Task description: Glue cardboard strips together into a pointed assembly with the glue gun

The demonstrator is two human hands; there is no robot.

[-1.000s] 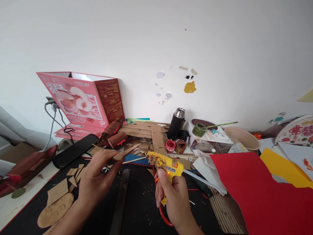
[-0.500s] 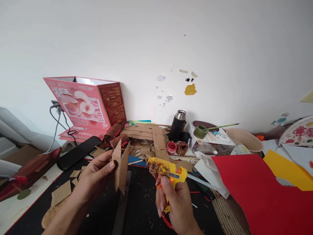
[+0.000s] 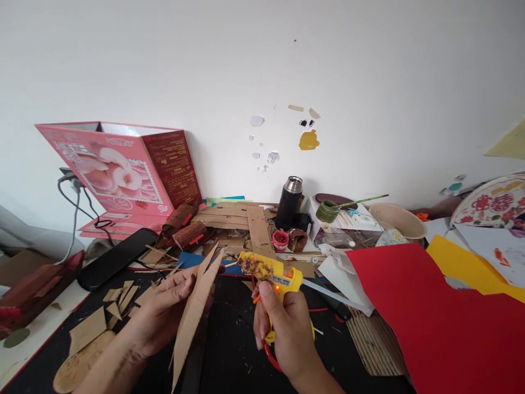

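Observation:
My left hand [image 3: 167, 303] is closed on a folded piece of cardboard [image 3: 196, 312], tilted with its long edge toward me. Some of the fingers are hidden behind the cardboard. In my right hand [image 3: 283, 328] is a yellow hot glue gun [image 3: 262, 267], its barrel stained brown and its nozzle pointing left near the cardboard's upper end. A small orange light glows on the gun, and a clear glue stick [image 3: 328, 291] juts from its back. The nozzle looks slightly apart from the cardboard.
Cardboard scraps [image 3: 118, 301] lie on the black mat [image 3: 233, 350] at left. A black thermos [image 3: 289, 202], paint jars [image 3: 281, 239] and a white box [image 3: 344, 216] stand at the back. A pink box [image 3: 118, 175] leans at back left. Red paper [image 3: 443, 306] covers the right side.
The cardboard has been turned and tilted in my left hand, now showing its long side. My right hand still holds the glue gun. The whole view has shifted slightly.

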